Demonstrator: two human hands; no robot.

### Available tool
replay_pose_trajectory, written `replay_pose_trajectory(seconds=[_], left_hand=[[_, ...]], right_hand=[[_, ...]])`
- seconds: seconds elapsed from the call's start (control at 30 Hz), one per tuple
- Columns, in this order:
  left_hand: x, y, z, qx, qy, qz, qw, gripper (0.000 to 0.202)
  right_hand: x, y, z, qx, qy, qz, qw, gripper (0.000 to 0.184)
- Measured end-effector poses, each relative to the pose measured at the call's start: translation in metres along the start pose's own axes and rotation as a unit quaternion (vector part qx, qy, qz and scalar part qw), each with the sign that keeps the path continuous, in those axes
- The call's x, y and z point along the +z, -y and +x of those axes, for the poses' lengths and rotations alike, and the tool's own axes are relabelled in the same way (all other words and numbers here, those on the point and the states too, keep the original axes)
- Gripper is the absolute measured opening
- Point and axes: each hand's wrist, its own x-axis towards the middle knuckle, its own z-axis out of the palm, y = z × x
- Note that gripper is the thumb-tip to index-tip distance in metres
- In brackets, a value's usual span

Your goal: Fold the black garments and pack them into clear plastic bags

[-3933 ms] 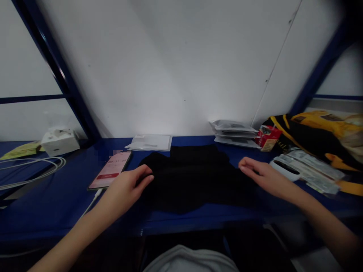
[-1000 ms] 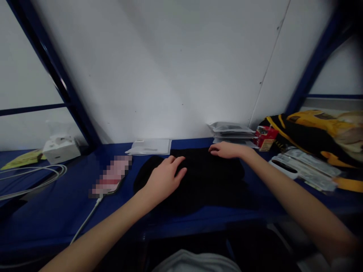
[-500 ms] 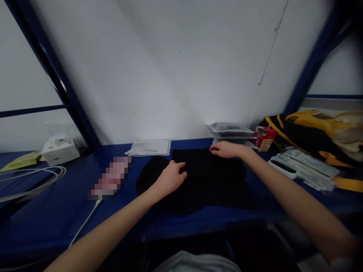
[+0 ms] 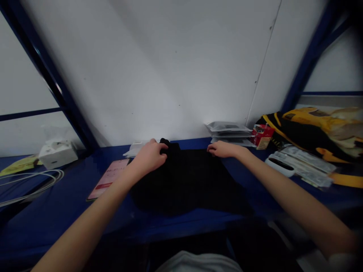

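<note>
We look down on a dark blue table (image 4: 48, 223) where a black cloth (image 4: 184, 185) lies spread in the middle, its far edge close to a white wall panel (image 4: 170, 68). The left hand (image 4: 149, 156) has closed its fingers (image 4: 161, 149) on a bunched far corner of the cloth, holding a small fold. The right hand (image 4: 224, 149) rests at the far edge, its fingers (image 4: 214, 148) curled and touching the cloth; whether they pinch it we cannot tell.

The main risk, we judge, is the loose, dark cloth itself: uneven pull between the hands could drag it askew, and folds are hard to read black on black. A wide sweep to the left could catch the phone (image 4: 107, 179) just beside the cloth or the white packet (image 4: 133, 149) behind the left wrist. A sweep to the right could clip the stack of clear packets (image 4: 228, 130). The cloth's near edge sits close to the table's front edge, where a hanging fold could slip over. The wall limits movement forward; the widest strip of blue table runs to the right, before the flat packets (image 4: 300, 168).
</note>
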Motion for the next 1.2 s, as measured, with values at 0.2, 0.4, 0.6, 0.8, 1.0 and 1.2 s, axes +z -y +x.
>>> replay_pose_trajectory(seconds=[0.2, 0.4, 0.6, 0.8, 1.0, 1.2], left_hand=[[0.012, -0.046, 0.002, 0.085, -0.088, 0.023, 0.992, 0.046], [0.041, -0.084, -0.013, 0.265, 0.049, -0.075, 0.96, 0.033], [0.052, -0.086, -0.036, 0.213, 0.014, -0.015, 0.977, 0.055], [0.06, -0.088, -0.039, 0.136, 0.056, 0.012, 0.989, 0.04], [0.051, -0.08, -0.024, 0.15, 0.087, -0.009, 0.985, 0.033], [0.049, -0.073, -0.018, 0.155, 0.1, -0.016, 0.983, 0.028]], right_hand=[[0.0, 0.004, -0.003, -0.009, -0.009, -0.019, 1.0, 0.031], [0.002, 0.006, -0.002, -0.01, -0.009, -0.047, 0.999, 0.031], [0.003, 0.005, 0.0, -0.01, 0.006, -0.048, 0.999, 0.033], [0.005, 0.005, 0.0, -0.002, 0.001, -0.056, 0.998, 0.031], [0.002, 0.008, -0.001, -0.002, -0.069, -0.021, 0.997, 0.026], [-0.004, 0.024, -0.006, -0.094, -0.133, 0.066, 0.984, 0.018]])
